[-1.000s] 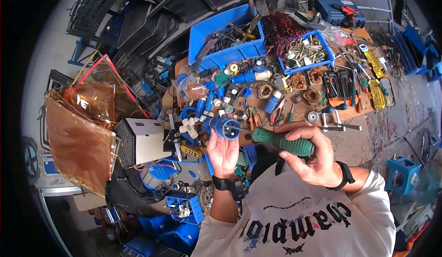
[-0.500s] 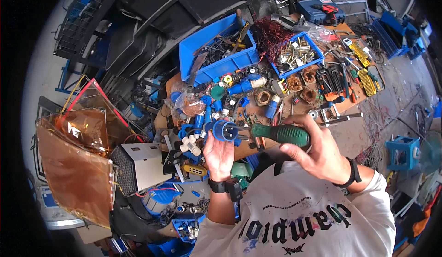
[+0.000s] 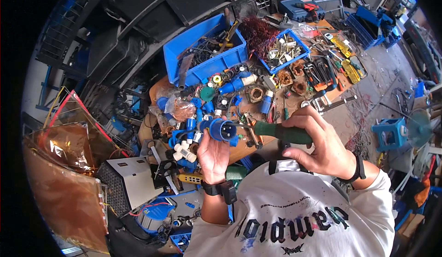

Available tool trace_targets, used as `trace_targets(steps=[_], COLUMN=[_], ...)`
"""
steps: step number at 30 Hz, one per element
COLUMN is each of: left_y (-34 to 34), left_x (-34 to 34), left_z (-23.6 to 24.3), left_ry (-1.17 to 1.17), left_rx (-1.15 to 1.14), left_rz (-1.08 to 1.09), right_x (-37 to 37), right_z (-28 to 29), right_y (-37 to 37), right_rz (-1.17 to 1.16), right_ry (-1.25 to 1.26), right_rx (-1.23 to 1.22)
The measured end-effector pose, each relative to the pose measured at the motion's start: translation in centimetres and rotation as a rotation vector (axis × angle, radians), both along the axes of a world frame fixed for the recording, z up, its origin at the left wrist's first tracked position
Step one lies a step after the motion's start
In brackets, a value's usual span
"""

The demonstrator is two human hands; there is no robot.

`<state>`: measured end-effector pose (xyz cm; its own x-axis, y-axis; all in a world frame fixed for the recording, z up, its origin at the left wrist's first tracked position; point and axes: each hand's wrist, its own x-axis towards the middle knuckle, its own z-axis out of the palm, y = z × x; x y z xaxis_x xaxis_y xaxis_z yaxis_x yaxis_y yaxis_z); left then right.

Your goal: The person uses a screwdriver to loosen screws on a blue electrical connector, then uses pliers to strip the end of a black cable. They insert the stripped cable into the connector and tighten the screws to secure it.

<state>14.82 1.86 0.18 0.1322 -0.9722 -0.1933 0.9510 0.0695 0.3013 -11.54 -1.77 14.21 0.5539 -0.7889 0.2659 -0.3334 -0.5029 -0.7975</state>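
The bench [image 3: 241, 152] (thoroughly cluttered), hex keys [image 3: 320, 75] and red drill [image 3: 312, 11] mark a workshop.

We see a blue round plug [image 3: 223, 130] with a wide collar; its open end is turned to the right and partly up to us, so some metallic pins show inside. It lies on its side across the fingers of the left hand [image 3: 214, 158], above the level of the surface. We also see a screwdriver [image 3: 289, 133] with a green handle, held almost level in the right hand [image 3: 320, 142]. Its thin shaft points left to the plug; whether the tip touches, we cannot tell.
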Motion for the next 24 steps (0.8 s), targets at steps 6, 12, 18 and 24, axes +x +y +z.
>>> trace_targets(steps=[6,12,18,24], left_y=[0.3,0.1,-0.4,-0.2], left_x=[1.5,2.1,2.5,3.2], left_z=[-0.2,-0.5,-1.3,-1.5], left_ry=[0.067,0.152,0.169,0.195], left_rx=[-0.034,-0.039,-0.079,-0.013], left_rz=[-0.053,-0.112,-0.111,-0.113], right_x=[1.4,2.8,3.2,4.0], right_z=[-0.5,0.0,0.6,1.2], right_y=[0.4,1.0,1.3,0.0], right_rz=[0.102,-0.086,-0.136,0.016], right_ry=[0.044,0.064,0.284,0.102], right_rx=[-0.176,-0.221,-0.008,-0.228])
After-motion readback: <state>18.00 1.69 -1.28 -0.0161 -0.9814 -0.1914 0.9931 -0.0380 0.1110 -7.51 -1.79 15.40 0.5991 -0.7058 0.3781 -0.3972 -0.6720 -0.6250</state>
